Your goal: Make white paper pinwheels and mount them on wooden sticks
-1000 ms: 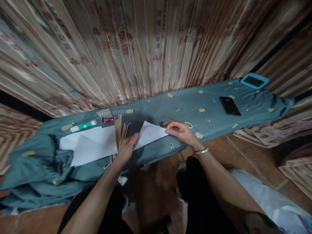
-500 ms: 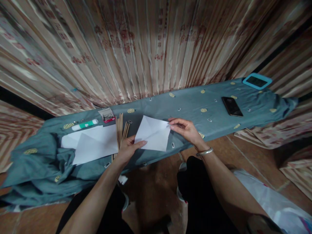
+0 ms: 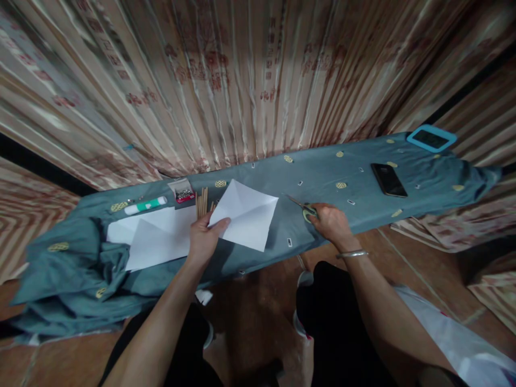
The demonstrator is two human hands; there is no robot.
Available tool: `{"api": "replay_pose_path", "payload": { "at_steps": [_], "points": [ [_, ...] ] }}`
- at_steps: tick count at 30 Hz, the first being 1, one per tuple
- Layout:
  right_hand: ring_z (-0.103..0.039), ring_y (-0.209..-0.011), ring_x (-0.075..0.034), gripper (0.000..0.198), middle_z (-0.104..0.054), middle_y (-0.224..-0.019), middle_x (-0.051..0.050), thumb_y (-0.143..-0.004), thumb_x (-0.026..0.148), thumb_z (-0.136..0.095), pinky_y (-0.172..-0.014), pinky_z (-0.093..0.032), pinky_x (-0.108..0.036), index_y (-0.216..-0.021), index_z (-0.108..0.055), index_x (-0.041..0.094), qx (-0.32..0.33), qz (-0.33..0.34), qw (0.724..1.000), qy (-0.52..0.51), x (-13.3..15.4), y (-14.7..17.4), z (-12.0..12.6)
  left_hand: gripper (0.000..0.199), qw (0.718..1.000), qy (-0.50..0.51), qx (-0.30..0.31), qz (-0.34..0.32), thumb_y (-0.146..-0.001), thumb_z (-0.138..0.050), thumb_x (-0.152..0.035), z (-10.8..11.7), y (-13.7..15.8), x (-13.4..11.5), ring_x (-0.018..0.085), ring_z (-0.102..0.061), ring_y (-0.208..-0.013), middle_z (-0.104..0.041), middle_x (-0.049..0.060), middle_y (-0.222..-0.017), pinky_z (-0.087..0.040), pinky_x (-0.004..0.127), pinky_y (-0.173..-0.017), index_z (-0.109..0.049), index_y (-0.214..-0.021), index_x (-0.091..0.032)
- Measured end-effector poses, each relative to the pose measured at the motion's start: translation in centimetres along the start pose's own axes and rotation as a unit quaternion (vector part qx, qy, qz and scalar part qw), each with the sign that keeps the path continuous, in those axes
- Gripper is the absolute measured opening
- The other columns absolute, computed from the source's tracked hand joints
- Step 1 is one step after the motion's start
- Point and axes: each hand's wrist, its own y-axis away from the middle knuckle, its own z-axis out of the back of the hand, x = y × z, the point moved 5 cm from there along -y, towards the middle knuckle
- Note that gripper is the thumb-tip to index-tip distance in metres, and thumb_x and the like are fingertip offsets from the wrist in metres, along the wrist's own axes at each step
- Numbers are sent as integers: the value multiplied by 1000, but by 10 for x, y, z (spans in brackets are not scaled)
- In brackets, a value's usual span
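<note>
A creased white sheet of paper (image 3: 250, 215) is pinched at its left corner by my left hand (image 3: 205, 234), thumb on top. My right hand (image 3: 331, 221) is closed around the handles of a pair of scissors (image 3: 305, 208). The blades point left toward the sheet's right corner and do not touch it. Under and behind my left hand lie several thin wooden sticks (image 3: 202, 202), partly hidden by the hand and the held sheet. More white paper (image 3: 161, 239) lies flat to the left of my left hand.
A glue stick (image 3: 145, 205) and a small open red box of metal bits (image 3: 185, 194) sit at the back left. To the right are a dark phone (image 3: 388, 180) and a blue-framed device (image 3: 431, 138). Grey-green cloth (image 3: 278, 174) covers the narrow table before a curtain.
My right hand has let go of the paper's right corner and moved right; it now holds the scissors. My left hand has shifted slightly left and up with the sheet.
</note>
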Motion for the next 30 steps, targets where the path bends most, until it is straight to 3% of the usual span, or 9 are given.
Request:
{"api": "replay_pose_path", "payload": {
  "at_steps": [3,6,8,10,12,15,18,24,30],
  "points": [
    [-68,-84,-34,26,-72,-87,-20,-80,17,-53,-75,-50,-43,-102,-66,12,18,-16,1000,-7,2,-4,2,46,997,-47,-21,-58,-55,-80,-38,6,-7,-7,18,-64,-68,-73,4,-79,-51,29,-65,-73,-93,-13],
    [-69,-80,-30,25,-73,-83,-13,-74,22,-61,-70,-52,-40,-98,-67,16,30,-67,981,-181,4,-6,3,44,993,-60,-40,-89,-59,-78,-38,13,-11,-16,19,-66,-74,-73,4,-85,-52,30,-70,-73,-95,-14],
    [-69,-77,-26,30,-73,-83,-9,-69,28,-67,-61,-53,-34,-97,-66,19,65,-104,913,-390,11,-5,-1,42,992,-57,-59,-99,-60,-77,-37,20,-12,-23,19,-66,-74,-73,4,-84,-53,30,-70,-73,-94,-14],
    [-69,-76,-23,38,-73,-85,-7,-65,34,-73,-54,-52,-29,-99,-65,20,115,-122,802,-573,27,-1,-6,42,989,-54,-84,-106,-60,-76,-36,28,-14,-29,19,-66,-73,-73,4,-82,-53,30,-70,-73,-94,-13],
    [-69,-77,-20,43,-73,-87,-6,-62,39,-78,-55,-51,-26,-99,-66,22,150,-122,709,-678,46,5,-8,42,986,-48,-111,-113,-59,-76,-36,37,-16,-34,19,-66,-73,-73,4,-83,-53,30,-69,-72,-95,-13],
    [-65,-69,-14,45,-71,-82,-3,-62,45,-81,-55,-49,-22,-98,-69,21,201,-96,636,-739,77,15,-11,43,981,-24,-149,-122,-58,-77,-36,51,-21,-37,19,-66,-71,-73,4,-82,-53,30,-66,-73,-94,-13],
    [-57,-63,-9,49,-67,-79,-3,-70,51,-74,-52,-43,-19,-106,-67,17,265,-40,629,-730,105,27,-14,41,974,8,-180,-134,-57,-78,-37,62,-24,-38,17,-65,-67,-73,4,-80,-53,29,-64,-73,-91,-13],
    [-55,-73,-12,54,-64,-86,-5,-79,50,-66,-61,-43,-24,-118,-63,13,322,100,690,-641,133,45,-5,37,972,25,-185,-143,-57,-78,-35,63,-24,-37,16,-64,-65,-73,4,-78,-53,28,-64,-74,-87,-13],
    [-51,-69,-11,49,-60,-81,-3,-80,43,-68,-60,-42,-24,-117,-63,11,338,92,697,-626,140,49,-4,35,976,5,-157,-151,-59,-77,-32,54,-22,-35,18,-66,-69,-74,3,-81,-55,29,-65,-74,-88,-14]
  ]
}}
